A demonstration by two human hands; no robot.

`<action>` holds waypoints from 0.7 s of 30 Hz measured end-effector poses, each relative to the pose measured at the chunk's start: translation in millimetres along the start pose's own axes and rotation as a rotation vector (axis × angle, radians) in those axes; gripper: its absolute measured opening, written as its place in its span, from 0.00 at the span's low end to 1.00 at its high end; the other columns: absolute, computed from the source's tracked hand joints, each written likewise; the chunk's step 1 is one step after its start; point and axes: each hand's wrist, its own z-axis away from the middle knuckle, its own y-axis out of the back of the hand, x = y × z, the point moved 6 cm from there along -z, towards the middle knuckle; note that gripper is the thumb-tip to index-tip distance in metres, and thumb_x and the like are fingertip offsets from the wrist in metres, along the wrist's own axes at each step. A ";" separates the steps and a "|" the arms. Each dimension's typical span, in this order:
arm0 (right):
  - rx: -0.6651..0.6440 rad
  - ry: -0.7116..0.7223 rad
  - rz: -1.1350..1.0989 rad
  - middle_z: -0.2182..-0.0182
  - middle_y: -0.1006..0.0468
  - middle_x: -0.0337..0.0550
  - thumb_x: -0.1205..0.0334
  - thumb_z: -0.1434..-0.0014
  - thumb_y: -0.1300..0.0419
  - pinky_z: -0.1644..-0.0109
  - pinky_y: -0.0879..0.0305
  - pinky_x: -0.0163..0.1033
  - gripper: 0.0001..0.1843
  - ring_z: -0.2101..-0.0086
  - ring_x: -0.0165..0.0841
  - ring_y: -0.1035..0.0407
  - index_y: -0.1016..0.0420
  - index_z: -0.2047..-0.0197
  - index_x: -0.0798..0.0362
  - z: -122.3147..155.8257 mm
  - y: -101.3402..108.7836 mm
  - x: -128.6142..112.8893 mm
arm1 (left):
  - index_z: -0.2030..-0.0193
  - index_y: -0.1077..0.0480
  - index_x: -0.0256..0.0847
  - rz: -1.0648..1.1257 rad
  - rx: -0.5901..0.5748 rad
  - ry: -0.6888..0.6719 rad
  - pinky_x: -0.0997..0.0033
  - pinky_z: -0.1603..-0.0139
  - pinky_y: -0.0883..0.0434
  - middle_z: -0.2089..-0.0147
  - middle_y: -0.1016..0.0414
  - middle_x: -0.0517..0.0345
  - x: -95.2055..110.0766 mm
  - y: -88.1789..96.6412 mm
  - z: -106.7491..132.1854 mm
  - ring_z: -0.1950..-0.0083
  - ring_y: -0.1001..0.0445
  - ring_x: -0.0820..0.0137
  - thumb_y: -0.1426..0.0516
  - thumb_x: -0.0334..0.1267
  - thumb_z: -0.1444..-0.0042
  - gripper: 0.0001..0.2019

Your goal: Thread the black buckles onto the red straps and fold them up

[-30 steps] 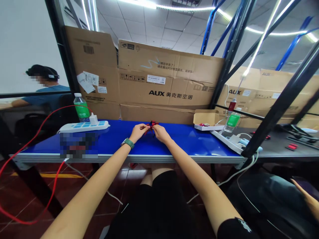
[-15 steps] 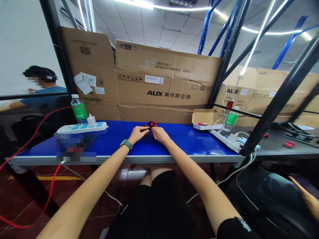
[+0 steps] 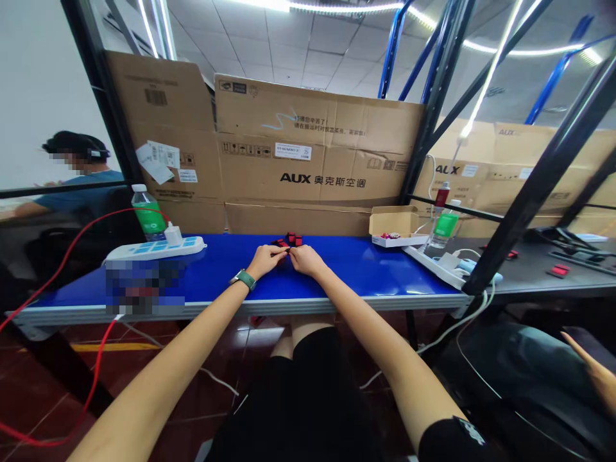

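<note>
At mid-table on the blue workbench [image 3: 346, 273], your left hand [image 3: 266, 260] and right hand [image 3: 305, 260] curled nearly shut, fingertips meeting beside small red pieces [image 3: 292, 239], any hold unclear; to the far right, an open carton [image 3: 392, 224] held small red items [image 3: 391, 235].

Light: you have bright, even indoor light, coming from the LED strips [image 3: 337, 8] on the ceiling, above and ahead of your fingers [image 3: 278, 252].
Shadows: you'll see only soft, faint ones, darkest on the blue tabletop [image 3: 346, 269] right under your fingers.
Glare: you get a pale sheen on that tabletop to the right of your fingers, and shine on the floor tiles [image 3: 262, 337] below them.
Distortion: far right of your fingers, the black rack uprights [image 3: 539, 186] lean and bow — strong wide-lens stretch.
Blur: your fingers look slightly soft; left of them, a pixelated patch [image 3: 144, 289] hides all detail.
</note>
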 end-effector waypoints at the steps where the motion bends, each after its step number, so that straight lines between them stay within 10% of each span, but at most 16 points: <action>1: 0.001 -0.005 0.001 0.58 0.17 0.57 0.63 0.30 0.50 0.55 0.35 0.38 0.15 0.59 0.42 0.22 0.22 0.55 0.57 -0.1 0.3 0.9 | 0.51 0.18 0.39 0.018 0.003 0.000 0.57 0.45 0.26 0.50 0.18 0.49 -0.9 0.0 -0.6 0.49 0.19 0.53 0.39 0.46 0.42 0.17; 13: 0.132 -0.003 -0.089 0.59 0.17 0.55 0.62 0.28 0.51 0.57 0.39 0.35 0.16 0.61 0.38 0.24 0.23 0.55 0.56 -0.2 3.5 3.6 | 0.58 0.20 0.36 0.418 0.071 0.013 0.60 0.52 0.22 0.58 0.16 0.47 -12.8 2.4 -8.5 0.58 0.19 0.60 0.34 0.52 0.49 0.20; 21: 0.147 -0.050 -0.772 0.73 0.21 0.41 0.46 0.31 0.48 0.65 0.41 0.33 0.25 0.71 0.30 0.31 0.20 0.65 0.56 -10.3 -11.7 18.3 | 0.68 0.26 0.41 0.128 0.129 -0.032 0.68 0.60 0.27 0.69 0.20 0.57 3.4 9.7 -0.8 0.66 0.22 0.66 0.39 0.40 0.46 0.06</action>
